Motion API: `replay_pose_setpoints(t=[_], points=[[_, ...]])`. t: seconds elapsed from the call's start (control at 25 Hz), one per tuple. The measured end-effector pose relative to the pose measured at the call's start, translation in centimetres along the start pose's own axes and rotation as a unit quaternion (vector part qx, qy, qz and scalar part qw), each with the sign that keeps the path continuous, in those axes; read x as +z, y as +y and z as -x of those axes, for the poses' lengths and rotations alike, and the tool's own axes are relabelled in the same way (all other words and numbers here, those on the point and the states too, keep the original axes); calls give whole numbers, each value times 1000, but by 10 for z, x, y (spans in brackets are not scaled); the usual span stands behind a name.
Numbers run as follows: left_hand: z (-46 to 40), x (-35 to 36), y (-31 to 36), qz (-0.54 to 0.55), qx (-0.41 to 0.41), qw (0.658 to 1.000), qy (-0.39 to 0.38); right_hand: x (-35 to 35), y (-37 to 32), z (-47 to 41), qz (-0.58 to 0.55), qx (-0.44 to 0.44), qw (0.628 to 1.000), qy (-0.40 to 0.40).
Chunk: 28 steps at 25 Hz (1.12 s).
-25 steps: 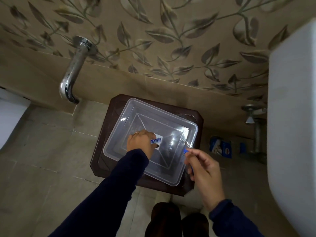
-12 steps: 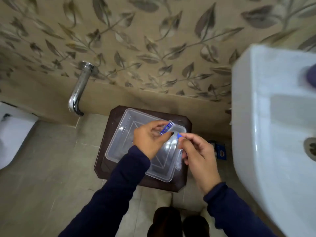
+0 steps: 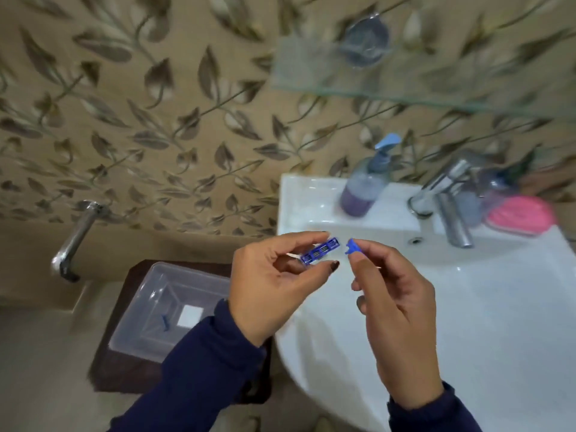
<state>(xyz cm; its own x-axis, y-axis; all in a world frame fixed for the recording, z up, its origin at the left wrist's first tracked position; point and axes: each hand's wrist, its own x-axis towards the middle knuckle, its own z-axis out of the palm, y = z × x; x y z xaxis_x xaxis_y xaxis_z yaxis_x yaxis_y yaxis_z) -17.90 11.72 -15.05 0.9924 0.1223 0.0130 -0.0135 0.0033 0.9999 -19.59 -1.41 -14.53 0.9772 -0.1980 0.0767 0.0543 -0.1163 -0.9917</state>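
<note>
My left hand (image 3: pixel 274 285) pinches a small blue razor cartridge (image 3: pixel 320 251) between thumb and fingers. My right hand (image 3: pixel 392 304) grips a blue razor handle, of which only the forked tip (image 3: pixel 353 246) shows above the fingers. Cartridge and tip are a short gap apart, held above the left rim of a white washbasin (image 3: pixel 467 307). Below left, a clear plastic box (image 3: pixel 168 307) sits on a dark brown stool (image 3: pixel 109 369); inside it lie a small blue piece (image 3: pixel 165 322) and a white square (image 3: pixel 190 316).
On the basin's back ledge stand a purple soap pump bottle (image 3: pixel 361 188), a chrome tap (image 3: pixel 448 201) and a pink soap (image 3: pixel 520 215) in a dish. A glass shelf (image 3: pixel 405 76) hangs above. A chrome wall spout (image 3: pixel 73 241) juts out at left.
Both hands rose from the plastic box up to basin height, the left taking the cartridge out of it. The view swung up and right, bringing the basin top into sight.
</note>
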Motion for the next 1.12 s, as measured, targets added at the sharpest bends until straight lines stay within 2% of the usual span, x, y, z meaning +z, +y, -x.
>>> replay_pose_setpoints(t=[0.2, 0.4, 0.52, 0.72, 0.96, 1.12], points=[[18, 98, 37, 42, -7, 998, -42, -91, -25, -1, 28, -72, 995, 56], [49, 155, 51, 136, -92, 979, -117, -151, -23, 3, 69, -75, 991, 83], [56, 166, 56, 236, -172, 948, -126, -168, -22, 6, 84, -85, 990, 74], [59, 166, 62, 294, -236, 918, -123, -176, -26, 8, 100, -127, 985, 58], [48, 153, 67, 316, -279, 899, -122, -165, -29, 9, 151, -211, 961, 91], [42, 153, 69, 315, -298, 893, -124, -162, -37, 7, 195, -221, 950, 101]])
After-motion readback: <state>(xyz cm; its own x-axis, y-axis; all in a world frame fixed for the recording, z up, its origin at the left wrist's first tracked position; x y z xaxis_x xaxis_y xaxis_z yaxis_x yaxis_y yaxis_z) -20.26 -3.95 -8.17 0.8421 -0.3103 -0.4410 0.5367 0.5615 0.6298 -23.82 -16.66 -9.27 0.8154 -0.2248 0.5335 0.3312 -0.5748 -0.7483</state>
